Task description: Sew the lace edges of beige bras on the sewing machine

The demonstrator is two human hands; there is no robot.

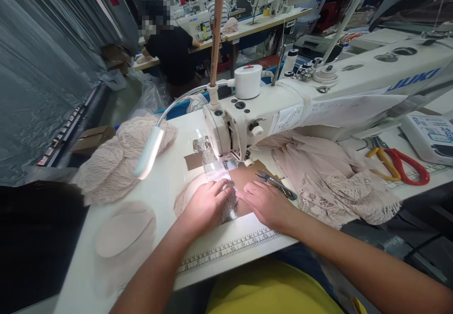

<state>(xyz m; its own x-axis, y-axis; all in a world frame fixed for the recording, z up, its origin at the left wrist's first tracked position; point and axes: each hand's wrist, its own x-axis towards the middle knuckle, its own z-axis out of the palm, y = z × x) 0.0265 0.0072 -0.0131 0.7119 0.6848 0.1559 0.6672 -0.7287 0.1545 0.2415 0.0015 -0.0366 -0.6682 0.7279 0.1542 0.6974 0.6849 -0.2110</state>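
My left hand lies flat on a small piece of pale lace fabric just in front of the needle of a white Juki sewing machine. Its fingers are stretched out and press the lace down. My right hand rests beside it on the brown patch of the table, fingers flat and touching the lace's right edge. Small metal thread snips lie just beyond my right hand. A gooseneck lamp shines on the work.
Stacks of lace cup pieces and a smooth pad lie at left. A heap of lace fabric sits at right, with red and yellow scissors behind it. A ruler strip runs along the table's front edge. Another person works at a far table.
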